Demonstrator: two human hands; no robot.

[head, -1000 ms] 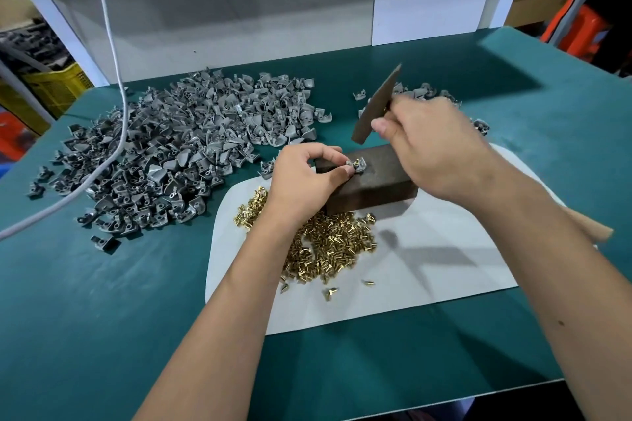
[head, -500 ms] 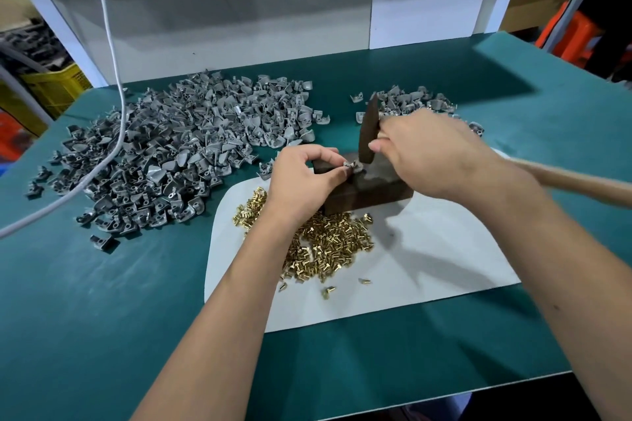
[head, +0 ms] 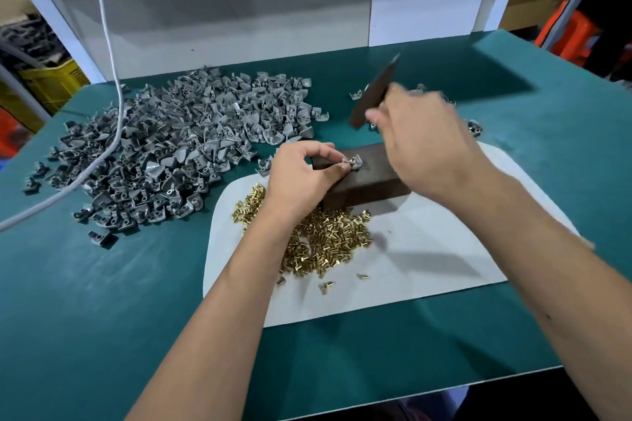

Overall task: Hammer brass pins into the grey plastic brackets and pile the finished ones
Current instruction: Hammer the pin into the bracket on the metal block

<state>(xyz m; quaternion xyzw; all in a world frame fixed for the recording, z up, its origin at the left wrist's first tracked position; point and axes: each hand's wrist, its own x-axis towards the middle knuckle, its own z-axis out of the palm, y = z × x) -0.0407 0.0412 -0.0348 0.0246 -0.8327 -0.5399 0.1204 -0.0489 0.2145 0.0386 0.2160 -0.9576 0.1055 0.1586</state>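
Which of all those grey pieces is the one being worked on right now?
Find the dark block at the far edge of the white mat. The bracket sits on its top, pinched by the left hand. Unlike the rest, it lies in no pile.

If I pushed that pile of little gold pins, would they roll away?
Probably a bit. The pins look round and smooth, and a few strays lie apart from the heap. Their wider heads would likely make them curve, not run straight.
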